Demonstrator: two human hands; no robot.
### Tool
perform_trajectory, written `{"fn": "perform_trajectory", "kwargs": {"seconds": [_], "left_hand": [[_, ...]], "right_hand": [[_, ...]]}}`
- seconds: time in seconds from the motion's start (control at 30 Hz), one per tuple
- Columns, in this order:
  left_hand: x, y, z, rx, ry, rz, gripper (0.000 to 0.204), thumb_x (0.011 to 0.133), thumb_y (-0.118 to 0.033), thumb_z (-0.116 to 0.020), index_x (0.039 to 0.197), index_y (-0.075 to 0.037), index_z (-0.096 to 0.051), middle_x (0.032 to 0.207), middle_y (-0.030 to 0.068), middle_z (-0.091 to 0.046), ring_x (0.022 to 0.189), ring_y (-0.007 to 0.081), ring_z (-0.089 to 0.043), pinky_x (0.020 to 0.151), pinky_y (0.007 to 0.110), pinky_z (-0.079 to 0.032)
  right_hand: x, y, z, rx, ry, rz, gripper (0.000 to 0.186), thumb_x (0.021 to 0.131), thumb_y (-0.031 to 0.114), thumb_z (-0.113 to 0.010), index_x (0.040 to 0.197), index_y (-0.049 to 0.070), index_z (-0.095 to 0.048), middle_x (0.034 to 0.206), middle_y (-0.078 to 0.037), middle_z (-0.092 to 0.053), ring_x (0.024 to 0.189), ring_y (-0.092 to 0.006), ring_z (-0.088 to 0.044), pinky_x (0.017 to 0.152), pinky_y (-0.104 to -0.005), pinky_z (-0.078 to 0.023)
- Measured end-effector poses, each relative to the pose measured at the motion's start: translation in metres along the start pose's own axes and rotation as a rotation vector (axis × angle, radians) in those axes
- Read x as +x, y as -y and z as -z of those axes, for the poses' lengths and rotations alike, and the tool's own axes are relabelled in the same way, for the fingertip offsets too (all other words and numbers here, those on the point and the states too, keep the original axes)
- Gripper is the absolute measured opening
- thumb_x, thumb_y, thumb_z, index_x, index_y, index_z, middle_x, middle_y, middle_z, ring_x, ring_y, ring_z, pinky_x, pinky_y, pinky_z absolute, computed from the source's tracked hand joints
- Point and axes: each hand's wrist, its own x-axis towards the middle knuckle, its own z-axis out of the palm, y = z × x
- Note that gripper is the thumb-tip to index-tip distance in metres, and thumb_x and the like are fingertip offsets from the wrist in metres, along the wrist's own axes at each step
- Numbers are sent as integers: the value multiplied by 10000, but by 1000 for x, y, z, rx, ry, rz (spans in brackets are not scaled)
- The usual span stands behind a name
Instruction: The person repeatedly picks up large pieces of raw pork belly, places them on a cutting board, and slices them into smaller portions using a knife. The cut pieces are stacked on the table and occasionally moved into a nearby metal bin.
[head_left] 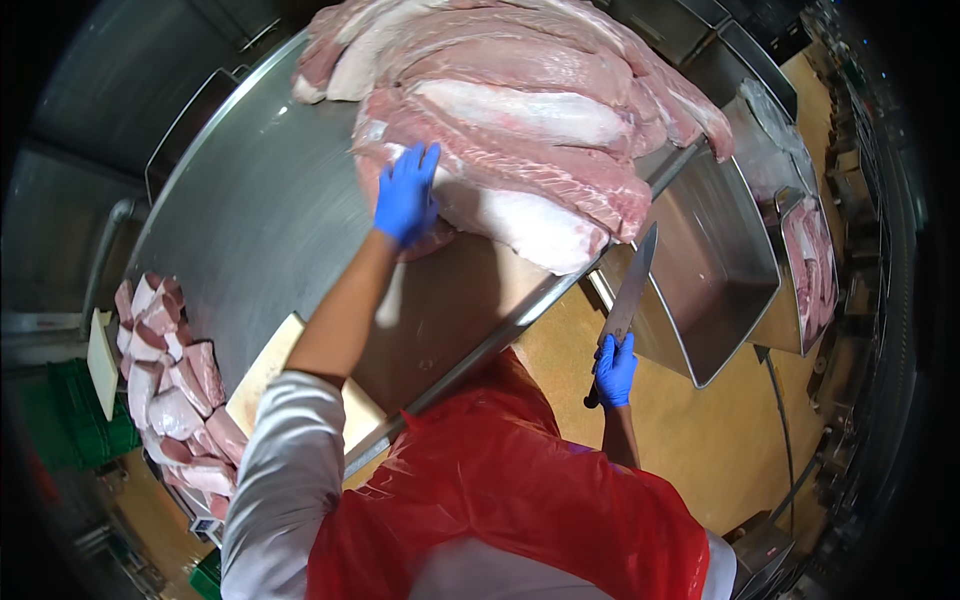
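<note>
**Blue gloves, raw pork, one knife**

Steel everywhere: a broad round stainless table, dull and scratched, bending with the lens. Heaped across its far half, a pile of big raw pork slabs, pink flesh streaked with white fat, the nearest slab overhanging the table's edge toward the right.

Left hand, blue-gloved, laid flat on the near left end of that pile, fingers spread apart and pressing on the meat, not closed around anything. White sleeve pushed up, bare forearm reaching out over the table.

Right hand, also in a blue glove, held low beside the table edge, well apart from the meat. Fingers clamped tight around the dark handle of a knife; long blade pointing up and away, tip near the overhanging slab but not touching it.

Red plastic apron filling the lower middle.

On the table's left rim, a pale cutting board, and just beside it a mound of smaller cut pork pieces. To the right, below table level, an open stainless bin, and beyond it a tray of more meat. Tan floor underneath.
</note>
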Motion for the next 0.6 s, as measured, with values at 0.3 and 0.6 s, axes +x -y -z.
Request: {"fn": "perform_trajectory", "kwargs": {"seconds": [0.3,0.6], "left_hand": [[164,37,17,424,606,-434,929,605,-290,-847,1448,-157,-480,1398,146,-518,1331,333,-483,1130,579,-333],[172,9,38,246,695,-401,723,691,-284,-760,1350,-104,-522,1018,266,-695,966,440,-677,840,500,-544]], "right_hand": [[23,0,41,159,-169,-129,169,1051,217,-542,1038,53,-504,672,-19,-567,514,-73,-517,444,-260,-436],[51,24,14,503,-91,-105,209,1045,225,-565,1110,25,-572,802,-22,-614,624,-92,-571,553,-265,-488]]}}
